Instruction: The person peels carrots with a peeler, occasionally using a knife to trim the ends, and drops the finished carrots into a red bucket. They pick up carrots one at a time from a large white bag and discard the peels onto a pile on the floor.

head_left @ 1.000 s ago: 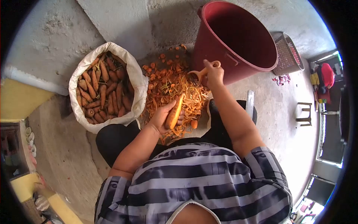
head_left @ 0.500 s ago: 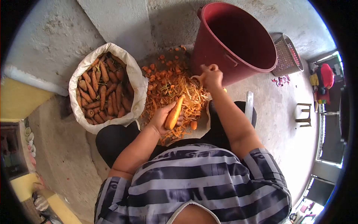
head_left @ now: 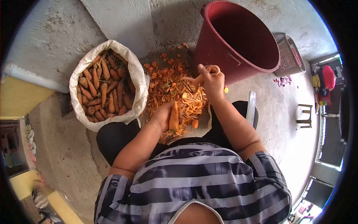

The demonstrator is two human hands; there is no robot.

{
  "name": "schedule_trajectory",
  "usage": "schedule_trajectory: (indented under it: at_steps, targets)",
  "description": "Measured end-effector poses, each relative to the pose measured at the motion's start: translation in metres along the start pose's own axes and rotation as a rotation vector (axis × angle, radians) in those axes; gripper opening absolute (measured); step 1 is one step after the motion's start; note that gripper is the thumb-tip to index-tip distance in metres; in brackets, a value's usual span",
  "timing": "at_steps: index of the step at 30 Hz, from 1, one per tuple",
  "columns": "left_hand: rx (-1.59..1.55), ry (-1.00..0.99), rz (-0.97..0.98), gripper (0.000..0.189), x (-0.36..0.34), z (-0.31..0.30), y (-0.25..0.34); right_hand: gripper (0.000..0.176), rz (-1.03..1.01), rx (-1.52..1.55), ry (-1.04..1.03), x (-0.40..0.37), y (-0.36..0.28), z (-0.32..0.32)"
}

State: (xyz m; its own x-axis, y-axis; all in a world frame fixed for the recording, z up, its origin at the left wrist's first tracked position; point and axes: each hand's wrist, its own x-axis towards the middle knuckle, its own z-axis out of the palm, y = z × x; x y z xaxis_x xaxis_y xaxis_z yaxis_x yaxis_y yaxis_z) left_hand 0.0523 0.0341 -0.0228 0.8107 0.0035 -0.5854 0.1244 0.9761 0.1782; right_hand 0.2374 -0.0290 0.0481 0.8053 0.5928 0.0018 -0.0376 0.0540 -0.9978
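Observation:
My left hand point(head_left: 162, 115) is closed around a peeled orange carrot point(head_left: 173, 118), held low over the peelings with its narrow end pointing away from me. In my right hand point(head_left: 215, 85) is a peach-coloured peeler point(head_left: 197, 79) with a looped handle; its working end points left, apart from the carrot. Beneath both hands spreads a heap of carrot peelings point(head_left: 164, 97) mixed with cut round pieces. A pale cut carrot piece point(head_left: 184, 96) shows just beyond the held carrot. Left of the heap stands a white sack point(head_left: 140, 80) with unpeeled carrots point(head_left: 103, 74) inside.
A large dark red tub point(head_left: 216, 56) stands beyond my right hand, against the concrete wall point(head_left: 123, 22). Behind it is a grey perforated basket point(head_left: 287, 59). My knees flank the heap. A small stool point(head_left: 304, 116) stands farther right on the floor.
My left hand has lowered and turned the carrot, and its far tip looks shorter. The peeler has lifted slightly and swung more into view. A pale cut piece now shows above the carrot.

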Motion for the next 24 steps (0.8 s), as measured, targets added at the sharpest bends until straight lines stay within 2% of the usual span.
schedule_trajectory:
  at_steps: [3, 6, 9, 11, 13, 14, 16, 19, 20, 21, 22, 23, 24]
  targets:
    - [0.01, 0.229, 0.032, 0.032, 0.004, 0.004, -0.003, 0.024, 0.169, 0.049, -0.015, 0.004, 0.009, -0.006]
    - [0.053, 0.237, 0.121, 0.028, 0.003, 0.013, -0.003, 0.024, 0.225, 0.052, 0.042, 0.006, 0.029, -0.008]
    - [0.086, 0.168, 0.186, 0.024, -0.001, 0.015, 0.004, 0.026, 0.327, 0.208, 0.056, 0.002, 0.033, -0.006]
    - [-0.025, -0.017, 0.122, 0.024, -0.002, 0.006, 0.007, 0.028, 0.418, 0.253, 0.054, -0.009, 0.017, 0.002]
    - [-0.089, -0.139, 0.053, 0.022, -0.003, 0.0, 0.009, 0.031, 0.487, 0.256, -0.094, -0.024, 0.007, 0.01]
    - [-0.073, -0.084, 0.083, 0.022, -0.003, 0.003, 0.008, 0.029, 0.547, 0.251, -0.214, -0.03, 0.006, 0.01]
    - [-0.041, 0.025, 0.143, 0.023, -0.005, 0.018, 0.005, 0.025, 0.494, 0.364, -0.263, -0.045, -0.003, 0.026]
    - [-0.017, 0.033, 0.174, 0.026, -0.009, 0.014, 0.003, 0.025, 0.572, 0.406, -0.335, -0.03, 0.015, 0.021]
    - [-0.084, 0.158, 0.167, 0.032, -0.002, 0.017, 0.002, 0.025, 0.57, 0.4, -0.276, -0.021, 0.029, 0.019]
    - [-0.057, 0.071, 0.133, 0.032, -0.002, 0.013, 0.003, 0.025, 0.517, 0.334, -0.155, -0.009, 0.036, 0.016]
    - [-0.031, -0.016, 0.097, 0.032, -0.004, 0.007, 0.004, 0.028, 0.517, 0.145, -0.046, 0.014, 0.06, 0.0]
    - [-0.006, -0.103, 0.062, 0.032, -0.005, 0.004, 0.004, 0.029, 0.334, 0.007, 0.061, 0.029, 0.068, -0.012]
    - [0.035, -0.014, 0.072, 0.033, -0.009, 0.014, 0.004, 0.024, 0.38, -0.047, 0.183, 0.033, 0.044, -0.015]
